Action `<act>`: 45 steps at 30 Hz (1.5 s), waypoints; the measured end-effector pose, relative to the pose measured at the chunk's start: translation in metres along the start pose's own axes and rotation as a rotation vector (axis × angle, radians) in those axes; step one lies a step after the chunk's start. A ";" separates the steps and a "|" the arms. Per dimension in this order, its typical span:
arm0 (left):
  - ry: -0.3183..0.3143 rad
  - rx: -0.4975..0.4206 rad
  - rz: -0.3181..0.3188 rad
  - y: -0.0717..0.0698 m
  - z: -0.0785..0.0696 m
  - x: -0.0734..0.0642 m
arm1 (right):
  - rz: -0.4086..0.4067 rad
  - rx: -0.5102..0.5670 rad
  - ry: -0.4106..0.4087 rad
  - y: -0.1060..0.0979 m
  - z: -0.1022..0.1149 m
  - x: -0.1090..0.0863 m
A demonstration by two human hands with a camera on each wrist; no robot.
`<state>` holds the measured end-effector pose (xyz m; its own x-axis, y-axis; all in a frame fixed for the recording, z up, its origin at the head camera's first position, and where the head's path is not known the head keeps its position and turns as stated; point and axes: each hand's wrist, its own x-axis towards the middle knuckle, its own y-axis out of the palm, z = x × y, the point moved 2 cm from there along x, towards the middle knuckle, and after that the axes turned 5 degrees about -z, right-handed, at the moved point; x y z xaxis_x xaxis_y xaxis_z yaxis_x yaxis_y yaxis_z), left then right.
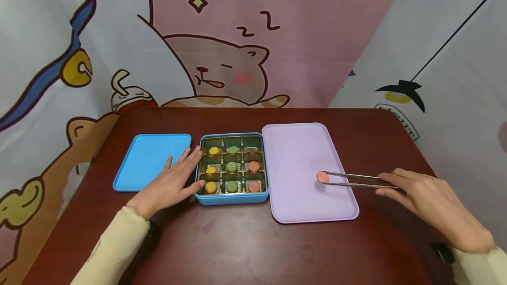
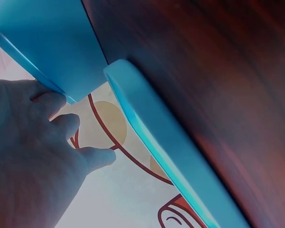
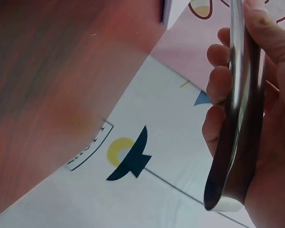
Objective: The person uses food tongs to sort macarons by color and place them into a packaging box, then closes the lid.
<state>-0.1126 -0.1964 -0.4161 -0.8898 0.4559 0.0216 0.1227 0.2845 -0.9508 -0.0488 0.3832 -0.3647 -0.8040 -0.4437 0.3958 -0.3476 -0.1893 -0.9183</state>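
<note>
My right hand (image 1: 425,197) grips metal tongs (image 1: 360,180), whose tips pinch a round pink piece (image 1: 323,177) over the lilac tray (image 1: 301,144). The tongs' bent end (image 3: 225,202) shows in the right wrist view, with fingers wrapped along the arms. My left hand (image 1: 174,184) rests at the left side of a blue box (image 1: 233,199), fingers spread and fingertips at its rim. Inside, a gold divided insert holds yellow pieces (image 1: 211,187) in the left column, green pieces (image 1: 231,186) in the middle and two pink pieces (image 1: 254,186) on the right; the back right compartment is bare.
A flat blue lid-like tray (image 1: 148,157) lies left of the box, partly behind my left hand. The lilac tray stands close against the box's right side. All rest on a dark brown table (image 1: 237,245), with a cartoon-printed cloth (image 1: 301,38) behind it.
</note>
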 end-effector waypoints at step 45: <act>-0.004 -0.007 0.003 0.001 0.001 0.001 | -0.088 0.083 -0.126 0.021 0.047 0.112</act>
<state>-0.1135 -0.1963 -0.4171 -0.8911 0.4535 0.0177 0.1281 0.2888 -0.9488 -0.1234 0.2884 -0.3397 -0.7034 -0.5280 0.4759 -0.3682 -0.3019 -0.8793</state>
